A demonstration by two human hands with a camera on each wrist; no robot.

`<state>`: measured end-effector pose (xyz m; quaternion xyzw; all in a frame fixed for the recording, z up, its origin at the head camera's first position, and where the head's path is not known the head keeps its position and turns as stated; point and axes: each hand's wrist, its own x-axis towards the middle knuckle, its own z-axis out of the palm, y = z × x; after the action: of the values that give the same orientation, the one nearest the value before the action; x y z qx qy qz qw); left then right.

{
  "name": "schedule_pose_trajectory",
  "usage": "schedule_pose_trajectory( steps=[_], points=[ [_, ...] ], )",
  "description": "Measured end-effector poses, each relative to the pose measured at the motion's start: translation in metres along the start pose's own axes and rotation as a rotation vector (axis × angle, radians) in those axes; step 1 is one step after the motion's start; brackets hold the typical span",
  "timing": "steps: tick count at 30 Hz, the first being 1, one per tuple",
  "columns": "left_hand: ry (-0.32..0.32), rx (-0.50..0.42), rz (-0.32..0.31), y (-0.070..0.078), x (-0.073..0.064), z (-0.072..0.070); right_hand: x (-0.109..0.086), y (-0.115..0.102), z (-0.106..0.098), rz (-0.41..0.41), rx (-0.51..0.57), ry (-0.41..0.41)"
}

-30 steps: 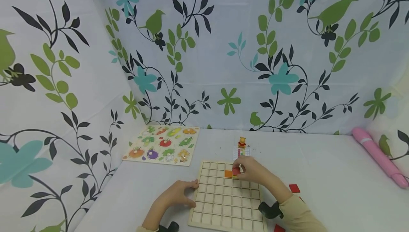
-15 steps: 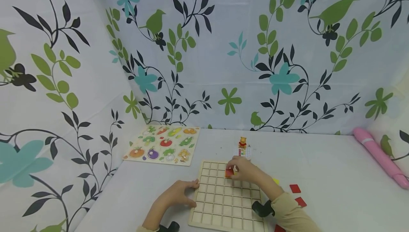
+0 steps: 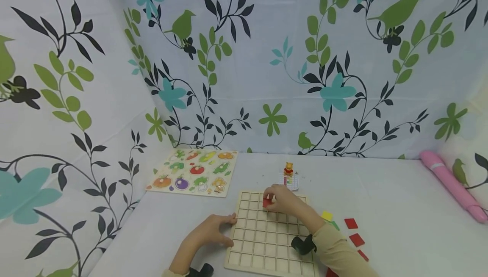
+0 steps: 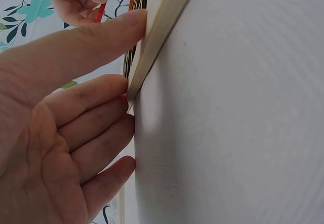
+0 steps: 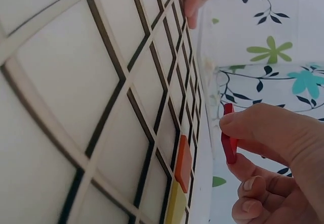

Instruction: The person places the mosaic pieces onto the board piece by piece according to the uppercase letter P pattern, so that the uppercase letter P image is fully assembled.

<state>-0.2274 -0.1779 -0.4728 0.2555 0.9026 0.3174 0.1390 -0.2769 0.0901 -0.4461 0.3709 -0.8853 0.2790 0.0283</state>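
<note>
A pale wooden grid board (image 3: 259, 236) lies on the table before me. My right hand (image 3: 284, 200) pinches a red square tile (image 5: 229, 135) between thumb and fingertips, over the board's far rows. In the right wrist view the tile is apart from the board, tilted on edge. An orange tile (image 5: 183, 166) and a yellow tile (image 5: 175, 204) sit side by side in grid cells; in the head view the right hand hides them. My left hand (image 3: 213, 230) rests at the board's left side, thumb and extended fingertips touching its edge.
Right of the board lie loose red tiles (image 3: 357, 239), a yellow tile (image 3: 326, 216) and a green tile (image 3: 335, 225), partly behind the right sleeve. Beyond it stand a small bear figure (image 3: 288, 169) and a grid card (image 3: 293, 182). A vegetable puzzle (image 3: 196, 173) lies back left, a pink stick (image 3: 453, 186) far right.
My right hand has moved left across the far rows with the red tile, past the orange tile's place. Its sleeve has uncovered more loose tiles. The left hand has stayed put.
</note>
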Motion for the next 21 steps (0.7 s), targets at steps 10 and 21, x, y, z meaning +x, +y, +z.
schedule_pose_trajectory(
  steps=[10,21],
  points=[
    [0.006,0.004,0.026,0.001,-0.002,-0.001,0.012,0.006,0.013,0.020,-0.005,-0.029],
    [0.008,0.003,0.034,0.001,-0.002,-0.001,0.014,0.006,0.019,0.111,0.051,-0.074]
  ],
)
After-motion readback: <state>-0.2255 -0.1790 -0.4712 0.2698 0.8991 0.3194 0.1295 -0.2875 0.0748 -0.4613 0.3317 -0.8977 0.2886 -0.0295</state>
